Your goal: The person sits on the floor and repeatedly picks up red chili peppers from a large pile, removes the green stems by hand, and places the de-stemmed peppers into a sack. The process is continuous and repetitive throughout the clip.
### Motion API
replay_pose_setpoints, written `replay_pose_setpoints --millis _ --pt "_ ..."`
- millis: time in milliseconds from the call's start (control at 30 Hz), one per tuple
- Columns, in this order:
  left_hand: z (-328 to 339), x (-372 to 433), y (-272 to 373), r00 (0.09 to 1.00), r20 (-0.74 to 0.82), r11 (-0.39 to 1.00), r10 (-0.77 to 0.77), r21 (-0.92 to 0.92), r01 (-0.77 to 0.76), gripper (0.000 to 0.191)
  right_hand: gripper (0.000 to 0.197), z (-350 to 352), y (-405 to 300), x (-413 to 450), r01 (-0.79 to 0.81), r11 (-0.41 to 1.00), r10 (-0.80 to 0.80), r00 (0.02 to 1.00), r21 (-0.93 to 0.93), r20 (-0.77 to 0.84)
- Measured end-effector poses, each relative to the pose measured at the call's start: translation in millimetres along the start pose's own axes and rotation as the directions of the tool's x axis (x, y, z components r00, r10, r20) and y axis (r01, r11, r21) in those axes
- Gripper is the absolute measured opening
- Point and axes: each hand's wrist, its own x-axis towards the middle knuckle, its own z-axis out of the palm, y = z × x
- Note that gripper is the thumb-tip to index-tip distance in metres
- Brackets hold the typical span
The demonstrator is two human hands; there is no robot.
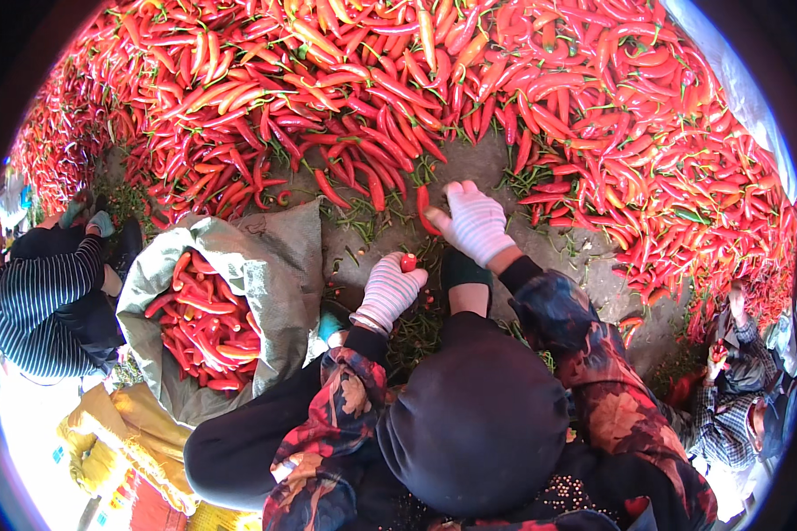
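My left hand (pixel 390 290), in a striped white knit glove with bare fingertips, is closed around a red chili pepper (pixel 408 262). Only the pepper's blunt, cut-looking end shows above the fist. My right hand (pixel 475 222), gloved the same way, is stretched ahead over the dirt floor, thumb apart from the fingers. Beside that thumb lies a single red chili (pixel 424 202), and I cannot tell whether they touch. A large heap of red chili peppers (pixel 385 93) spreads in front of me. On my left stands an open woven sack (pixel 282 265) holding loose red chilies (pixel 206 318).
Green stems (pixel 365 226) litter the dirt floor (pixel 564 259) between the heap and my knees. To the left crouches a person in a striped top (pixel 46 292); another person in a checked sleeve (pixel 727 411) sits at right. Yellow sacks (pixel 133 431) lie behind the woven sack.
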Motion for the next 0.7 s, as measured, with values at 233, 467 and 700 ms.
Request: replay_pose_setpoints --millis 233,467,700 --pt "-2.8 4.4 1.3 0.98 -0.201 0.908 0.004 -0.409 -0.088 0.019 0.035 16.6 -21.5 35.8 0.015 0.997 -0.013 1.0 -0.074 0.026" --pt "5.6 5.7 4.2 0.994 -0.098 0.734 -0.044 -0.678 -0.034 0.021 0.037 29.5 -11.2 15.4 0.043 0.992 -0.049 0.997 -0.119 -0.055" --pt "-1.9 10.1 -6.8 0.982 -0.173 0.793 -0.072 -0.607 -0.049 0.022 0.039 30.5 -16.6 27.5 -0.006 1.0 0.006 1.0 0.027 -0.021"
